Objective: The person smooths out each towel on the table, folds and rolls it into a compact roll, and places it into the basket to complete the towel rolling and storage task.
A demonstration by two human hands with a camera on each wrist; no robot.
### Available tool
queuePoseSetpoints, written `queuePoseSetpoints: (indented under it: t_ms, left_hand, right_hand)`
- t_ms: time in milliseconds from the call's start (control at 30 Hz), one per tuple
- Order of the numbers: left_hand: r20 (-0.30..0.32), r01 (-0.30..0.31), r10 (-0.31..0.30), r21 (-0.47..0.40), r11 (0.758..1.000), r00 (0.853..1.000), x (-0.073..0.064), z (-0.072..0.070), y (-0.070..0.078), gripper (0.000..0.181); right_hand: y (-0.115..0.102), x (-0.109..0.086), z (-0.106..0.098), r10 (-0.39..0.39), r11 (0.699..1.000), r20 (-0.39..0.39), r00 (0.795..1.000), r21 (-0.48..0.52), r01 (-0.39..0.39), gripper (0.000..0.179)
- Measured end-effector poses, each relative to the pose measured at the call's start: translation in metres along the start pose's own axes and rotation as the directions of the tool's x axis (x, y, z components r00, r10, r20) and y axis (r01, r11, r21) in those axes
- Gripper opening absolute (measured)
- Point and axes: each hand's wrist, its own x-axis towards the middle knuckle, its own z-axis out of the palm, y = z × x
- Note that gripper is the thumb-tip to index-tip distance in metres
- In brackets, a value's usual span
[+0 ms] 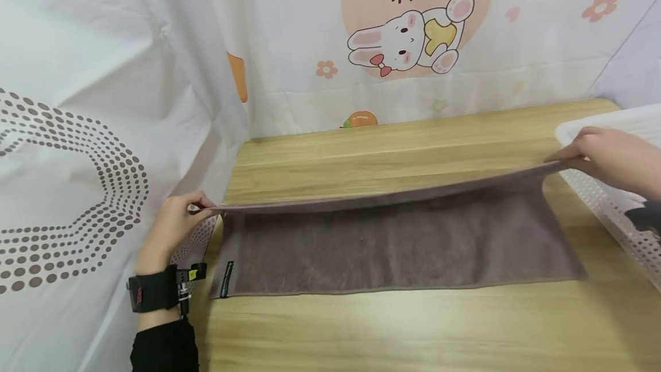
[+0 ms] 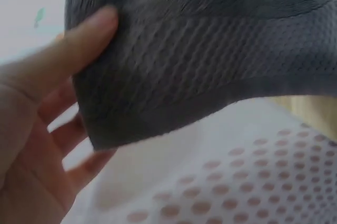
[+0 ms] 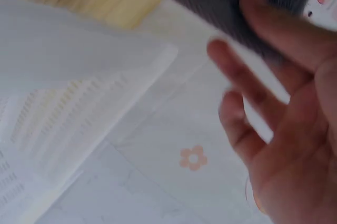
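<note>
A wooden tabletop (image 1: 392,332) fills the foreground, with a black sleeve (image 1: 165,349) and a dark wrist strap (image 1: 157,290) at its left. Just beyond, a brownish-grey towel (image 1: 382,251) spans the table, its near edge lying along the wood and its far edge raised between two bare hands. A slim dark label (image 1: 227,279) sits at the near left corner. At the far left corner, the left hand (image 1: 175,220) pinches the cloth, thumb on one face and fingers behind, against a ribbed border band that shows in the left wrist view. The right hand (image 1: 604,154) has the opposite corner between thumb and forefinger (two other fingers extend clear of the fabric), and the raised edge climbs toward it across the head view. Neither grip leaves a gap beyond the fabric's thickness. Near the right hand is a white perforated basket (image 1: 609,211); whether the hand is above or beside its rim cannot be told. A sheet with brownish dots (image 1: 31,108) hangs at left. Behind the table, a white curtain (image 1: 289,45) carries a sideways rabbit print (image 1: 403,45).
</note>
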Motion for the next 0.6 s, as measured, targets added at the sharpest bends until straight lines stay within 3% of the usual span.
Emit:
queuePoseSetpoints:
  t_ms: [100, 300, 367, 533, 600]
  left_hand:
    - [0.06, -0.026, 0.03, -0.067, 0.997, 0.998, -0.013, -0.005, 0.002, 0.016]
    - [0.21, 0.083, -0.058, -0.114, 0.99, 0.976, -0.05, -0.01, 0.006, 0.014]
    - [0.233, 0.089, -0.06, -0.118, 0.989, 0.971, -0.059, -0.009, 0.007, 0.015]
    - [0.285, 0.08, -0.029, -0.168, 0.983, 0.958, -0.073, -0.001, 0.008, 0.015]
    - [0.311, 0.105, -0.044, -0.182, 0.978, 0.949, -0.076, 0.003, 0.008, 0.013]
  right_hand:
    - [0.0, -0.014, 0.0, -0.021, 1.0, 0.016, 1.0, -0.008, 0.021, 0.025]
    - [-0.001, -0.038, 0.011, -0.111, 0.994, -0.029, 0.993, 0.001, 0.111, 0.031]
    - [-0.002, -0.045, 0.015, -0.135, 0.991, -0.05, 0.99, 0.003, 0.135, 0.031]
    - [-0.009, -0.057, 0.024, -0.156, 0.988, -0.05, 0.987, 0.013, 0.157, 0.03]
    - [-0.012, -0.061, 0.026, -0.181, 0.983, -0.072, 0.981, 0.003, 0.182, 0.031]
